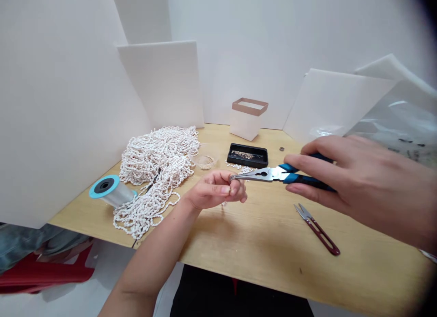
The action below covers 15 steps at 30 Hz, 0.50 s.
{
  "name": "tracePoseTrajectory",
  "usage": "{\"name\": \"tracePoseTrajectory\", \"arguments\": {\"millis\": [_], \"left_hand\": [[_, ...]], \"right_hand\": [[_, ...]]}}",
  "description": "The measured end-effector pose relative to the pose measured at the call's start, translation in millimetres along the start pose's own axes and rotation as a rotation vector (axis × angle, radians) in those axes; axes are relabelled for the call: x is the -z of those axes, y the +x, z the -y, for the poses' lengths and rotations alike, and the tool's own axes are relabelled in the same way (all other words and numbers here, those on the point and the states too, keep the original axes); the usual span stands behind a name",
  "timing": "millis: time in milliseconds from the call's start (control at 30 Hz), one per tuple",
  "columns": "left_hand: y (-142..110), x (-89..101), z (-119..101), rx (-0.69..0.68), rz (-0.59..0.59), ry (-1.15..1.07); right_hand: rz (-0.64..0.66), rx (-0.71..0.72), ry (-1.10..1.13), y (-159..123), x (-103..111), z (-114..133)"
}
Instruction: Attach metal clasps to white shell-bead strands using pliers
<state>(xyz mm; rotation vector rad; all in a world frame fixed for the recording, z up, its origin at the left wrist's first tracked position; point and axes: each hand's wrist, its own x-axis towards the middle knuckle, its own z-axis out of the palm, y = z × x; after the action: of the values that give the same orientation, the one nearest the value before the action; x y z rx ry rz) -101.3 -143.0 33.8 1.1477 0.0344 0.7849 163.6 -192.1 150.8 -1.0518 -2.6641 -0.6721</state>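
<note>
My right hand [362, 180] is wrapped round the blue and black handles of long-nose pliers [264, 173]. The pliers point left, and their narrow tips meet the fingers of my left hand [218, 187]. Thumb and fingertips of my left hand are pinched together; a tiny gold-coloured bit shows between them, too small to name. A few small white beads hang just below these fingers. Behind the hands stands a black tray [247, 156] with small gold-coloured pieces in it. Loose white beads [244, 170] lie along its front.
A heap of white bead strands [157, 153] covers the table's left, beside a spool of clear line [116, 192]. A clear round dish [205, 158] sits near it. Thread snips [317, 228] lie at right. A small box [246, 121] stands at the back, between white panels [164, 85].
</note>
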Motion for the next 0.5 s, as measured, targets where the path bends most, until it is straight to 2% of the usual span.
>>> {"name": "tracePoseTrajectory", "arguments": {"millis": [200, 367, 500], "left_hand": [[-1.1, 2.6, -4.4, 0.105, -0.032, 0.108], [-1.5, 1.6, -3.1, 0.031, -0.021, 0.047], [-0.2, 1.2, -2.1, 0.032, 0.004, 0.066]], "right_hand": [[-0.027, 0.052, -0.074, 2.0, 2.8, -8.6], [-0.020, 0.055, -0.046, 9.1, 3.3, -7.2], [-0.015, 0.043, -0.002, 8.6, 0.3, -4.2]]}}
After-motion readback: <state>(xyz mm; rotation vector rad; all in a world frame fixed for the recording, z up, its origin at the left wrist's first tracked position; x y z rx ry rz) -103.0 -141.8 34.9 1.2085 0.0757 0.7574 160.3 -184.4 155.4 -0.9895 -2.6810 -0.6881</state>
